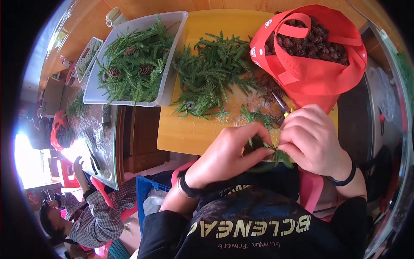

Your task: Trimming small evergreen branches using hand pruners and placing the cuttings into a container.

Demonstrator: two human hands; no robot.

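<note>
A small green pine sprig [282,159] is pinched between my two hands, close to the front edge of the yellow table. My left hand [230,151] grips it between thumb and forefinger, with part of the greenery tucked behind the fingers. From the other side, my right hand [308,136] is closed on the same sprig, its fingertips almost touching the left ones. Just beyond the right hand lies a metal tool with yellow handles [281,103], partly hidden. A loose pine sprig [257,115] rests on the table before my hands, with brown pine cones [271,85] behind it.
A heap of pine sprigs [209,75] covers the table's middle. At the left stands a clear plastic bin [180,43] with sprigs and several cones. A red bag [315,80] full of pine cones is at the right. Another person [97,211] sits at a table on the left.
</note>
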